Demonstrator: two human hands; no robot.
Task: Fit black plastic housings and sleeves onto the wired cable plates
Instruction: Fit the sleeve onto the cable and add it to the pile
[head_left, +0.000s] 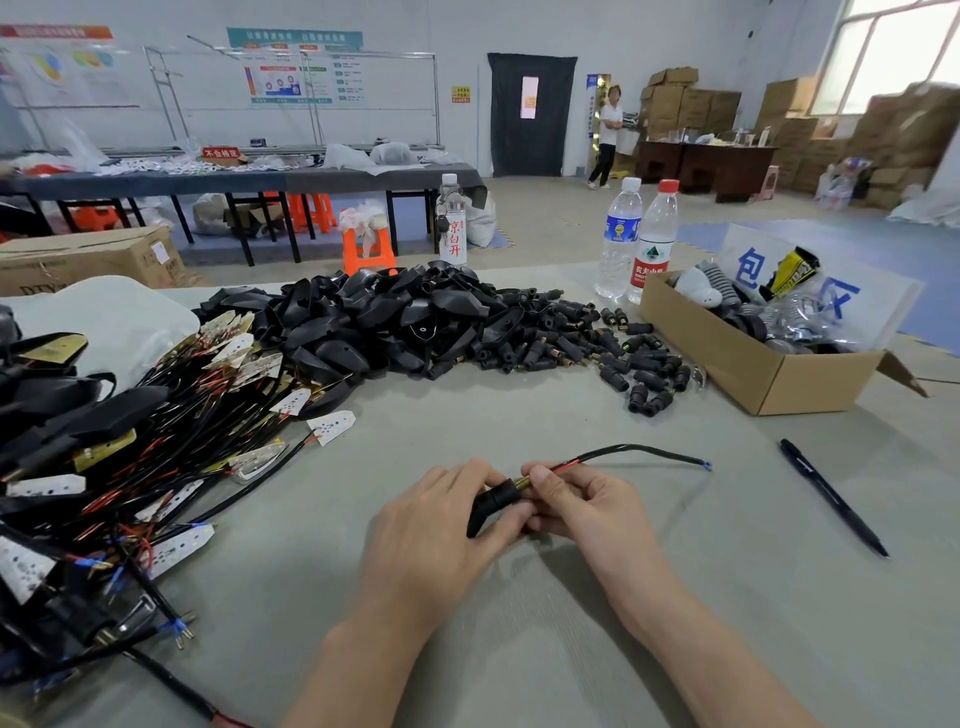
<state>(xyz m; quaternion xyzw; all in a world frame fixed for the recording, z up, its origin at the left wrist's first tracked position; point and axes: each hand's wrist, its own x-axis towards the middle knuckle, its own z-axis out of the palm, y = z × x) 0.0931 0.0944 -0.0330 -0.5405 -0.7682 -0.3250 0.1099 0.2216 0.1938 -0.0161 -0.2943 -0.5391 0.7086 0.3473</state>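
1. A worker's left hand (441, 512) is cupping a black plastic wedge-shaped housing (491, 506) just above the grey felt-covered bench (519, 623), fingers wrapped closed around it.
2. The right hand (582, 501), touching the housing's right end, is pinching a brass threaded stud (522, 482) where a thin black sheathed cable with red core (639, 451) is emerging.
3. The housing's long axis is running lower-left to upper-right; the cable is trailing right of it, so the right hand sits nearer for feeding a sleeve on.
4. Beyond the housing, a heap of small black plastic sleeves (613, 353) is lying, apart from both hands.
5. Behind that, a red-capped clear water bottle (655, 244) is showing a Nongfu Spring label; another bottle (451, 223) is reading "京白开".
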